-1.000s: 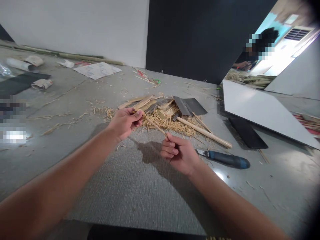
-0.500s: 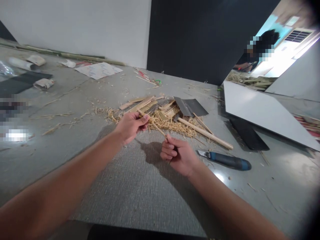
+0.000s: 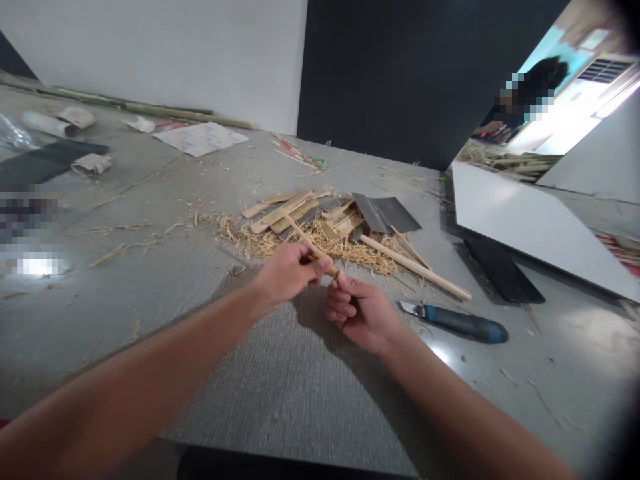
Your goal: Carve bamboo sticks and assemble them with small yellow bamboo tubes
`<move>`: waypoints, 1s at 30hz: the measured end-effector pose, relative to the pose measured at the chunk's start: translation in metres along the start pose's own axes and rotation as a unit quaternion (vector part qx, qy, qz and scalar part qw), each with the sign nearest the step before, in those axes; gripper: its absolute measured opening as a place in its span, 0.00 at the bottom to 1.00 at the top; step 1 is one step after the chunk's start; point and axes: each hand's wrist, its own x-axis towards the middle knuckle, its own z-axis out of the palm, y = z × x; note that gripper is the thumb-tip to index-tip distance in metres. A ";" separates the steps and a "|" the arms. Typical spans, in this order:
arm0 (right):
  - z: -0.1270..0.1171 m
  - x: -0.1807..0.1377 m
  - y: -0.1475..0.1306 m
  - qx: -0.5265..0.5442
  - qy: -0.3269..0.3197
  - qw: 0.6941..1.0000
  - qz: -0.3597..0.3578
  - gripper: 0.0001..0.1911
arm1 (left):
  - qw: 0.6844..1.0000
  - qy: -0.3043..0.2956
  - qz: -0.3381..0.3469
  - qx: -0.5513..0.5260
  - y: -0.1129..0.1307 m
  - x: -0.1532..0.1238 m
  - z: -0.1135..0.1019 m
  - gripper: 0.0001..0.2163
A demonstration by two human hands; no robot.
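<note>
A thin bamboo stick slants between my hands, its far end rising up-left over the pile of shavings. My left hand is closed around it, thumb and fingers pinching; a small yellowish bit shows at the fingertips, too small to name. Just to the right, my right hand pinches the near end with curled fingers. The two hands nearly touch. Beyond them lies a heap of curly shavings with split bamboo strips. Beside my right hand, a blue and black utility knife rests with its blade toward the hand.
A long-handled tool lies across the shavings. Dark bent sheets lean behind it. To the right are a black phone-like slab and a white panel. Paper and bamboo poles lie along the wall. A person appears at upper right.
My left hand has slid along the stick, right and toward me, up to my right hand. More of the stick's far end now shows. My right hand has stayed nearly in place.
</note>
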 end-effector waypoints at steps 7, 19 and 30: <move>-0.001 0.001 0.000 -0.027 0.015 0.999 -0.019 0.16 | 0.995 0.041 0.007 -0.090 0.000 0.009 -0.013 0.09; -0.005 0.001 -0.006 -0.081 0.060 0.994 -0.045 0.12 | 0.996 0.040 0.079 -0.031 0.006 0.009 -0.022 0.09; 0.003 0.000 0.000 -0.005 0.033 0.999 -0.018 0.07 | 0.991 -0.046 0.054 0.113 0.000 -0.006 0.004 0.10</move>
